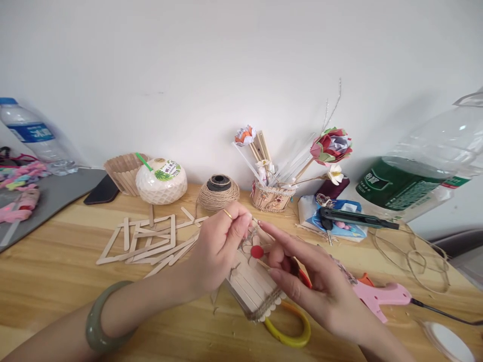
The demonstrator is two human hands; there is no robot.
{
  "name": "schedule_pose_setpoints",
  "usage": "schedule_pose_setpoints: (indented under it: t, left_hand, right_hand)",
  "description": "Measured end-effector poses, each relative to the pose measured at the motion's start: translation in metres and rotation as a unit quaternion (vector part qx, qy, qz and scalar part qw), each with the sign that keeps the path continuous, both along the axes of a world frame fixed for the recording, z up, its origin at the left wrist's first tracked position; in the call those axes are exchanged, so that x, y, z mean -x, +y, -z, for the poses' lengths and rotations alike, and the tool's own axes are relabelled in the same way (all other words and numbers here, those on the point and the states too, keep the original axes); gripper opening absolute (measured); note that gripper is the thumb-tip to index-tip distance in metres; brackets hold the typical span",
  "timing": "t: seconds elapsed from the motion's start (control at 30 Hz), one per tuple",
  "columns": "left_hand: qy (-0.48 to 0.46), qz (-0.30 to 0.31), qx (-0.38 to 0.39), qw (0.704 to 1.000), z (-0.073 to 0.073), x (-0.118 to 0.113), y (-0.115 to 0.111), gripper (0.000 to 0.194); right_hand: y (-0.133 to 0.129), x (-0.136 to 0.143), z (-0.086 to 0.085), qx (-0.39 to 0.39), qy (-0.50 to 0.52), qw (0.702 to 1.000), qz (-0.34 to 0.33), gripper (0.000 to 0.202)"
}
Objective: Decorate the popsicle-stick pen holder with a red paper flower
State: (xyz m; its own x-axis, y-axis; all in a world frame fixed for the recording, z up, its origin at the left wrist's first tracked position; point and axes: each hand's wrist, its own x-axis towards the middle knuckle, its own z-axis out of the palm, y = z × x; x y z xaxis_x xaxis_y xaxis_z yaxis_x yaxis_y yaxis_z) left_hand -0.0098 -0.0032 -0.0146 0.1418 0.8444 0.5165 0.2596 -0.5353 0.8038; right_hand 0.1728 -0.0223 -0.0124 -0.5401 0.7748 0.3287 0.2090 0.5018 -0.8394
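In the head view, my left hand [222, 246] is closed in a pinch over the upper end of a craft-stick piece [252, 284]; what its fingertips grip is too small to make out. A red round dot [257, 252] with petal shapes around it and a twine band near the lower edge decorate the piece. My right hand [305, 276] is beside it on the right, index finger stretched toward my left fingertips and the other fingers curled. Part of an orange-red item shows behind the right fingers. Yellow scissor handles [290, 339] stick out beneath the piece.
Loose craft sticks [151, 241] lie left, before a white coconut [161, 182] and a twine spool [218, 192]. A flower holder [272, 197] stands by the wall. Right are a pink glue gun [385, 296] with its cable, a dark green tool [358, 218] and a big bottle [407, 183].
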Motion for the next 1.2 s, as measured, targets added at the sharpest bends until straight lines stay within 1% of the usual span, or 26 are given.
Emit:
schedule_pose_setpoints:
  t: [0.07, 0.13, 0.2, 0.3, 0.43, 0.53, 0.6, 0.73, 0.8, 0.87, 0.93, 0.97, 1.03, 1.13, 1.2]
  left_hand:
    - [-0.018, -0.002, 0.004, 1.000, 0.001, 0.000, 0.001, 0.028]
    - [-0.033, 0.011, -0.004, 0.999, 0.003, -0.001, 0.002, 0.018]
    - [-0.040, 0.027, -0.043, 0.998, 0.004, -0.002, 0.003, 0.005]
    - [-0.043, 0.027, -0.101, 0.994, 0.004, -0.002, 0.004, 0.003]
    - [-0.026, 0.008, -0.100, 0.995, 0.005, -0.003, 0.002, 0.008]
    - [-0.011, 0.006, -0.137, 0.991, 0.009, -0.002, 0.002, 0.010]
    - [-0.016, -0.010, -0.130, 0.991, 0.011, -0.002, 0.002, 0.011]
    - [-0.001, -0.063, -0.052, 0.997, 0.013, 0.000, 0.004, 0.016]
    - [0.016, -0.049, -0.033, 0.998, 0.011, 0.001, 0.004, 0.024]
    - [0.016, -0.011, -0.041, 0.999, 0.009, 0.002, 0.005, 0.024]
    - [0.010, 0.024, -0.053, 0.998, 0.008, 0.003, 0.006, 0.009]
    - [0.009, 0.033, -0.060, 0.998, 0.008, 0.003, 0.007, 0.002]
    - [0.008, 0.030, -0.088, 0.996, 0.007, 0.003, 0.008, 0.013]
    - [0.011, 0.005, -0.172, 0.985, 0.005, 0.002, 0.009, 0.013]
    - [0.032, -0.012, -0.223, 0.974, 0.005, 0.002, 0.009, 0.013]
  right_hand:
    - [0.000, 0.001, 0.000, 0.009, 0.006, 1.000, 0.002, 0.061]
    - [0.000, 0.000, 0.000, 0.022, 0.017, 1.000, -0.001, 0.059]
    - [0.000, -0.001, 0.001, 0.035, 0.030, 0.999, -0.006, 0.057]
    - [0.001, -0.003, 0.000, 0.058, 0.039, 0.997, -0.018, 0.055]
    - [0.002, -0.004, -0.002, 0.089, 0.035, 0.995, -0.027, 0.051]
    - [0.002, -0.003, -0.003, 0.099, 0.042, 0.994, -0.033, 0.052]
    - [0.002, -0.003, -0.003, 0.111, 0.056, 0.992, -0.030, 0.051]
    - [0.003, -0.003, -0.002, 0.149, 0.085, 0.985, -0.026, 0.047]
    - [0.003, -0.003, -0.002, 0.161, 0.095, 0.982, -0.033, 0.046]
    - [0.004, -0.004, -0.002, 0.170, 0.103, 0.979, -0.037, 0.045]
    - [0.004, -0.005, -0.002, 0.176, 0.106, 0.978, -0.044, 0.045]
    - [0.005, -0.005, -0.002, 0.178, 0.106, 0.977, -0.048, 0.045]
    - [0.006, -0.006, -0.002, 0.188, 0.107, 0.975, -0.057, 0.044]
    - [0.009, -0.007, -0.001, 0.204, 0.116, 0.970, -0.059, 0.042]
    - [0.009, -0.007, -0.001, 0.202, 0.117, 0.971, -0.056, 0.042]
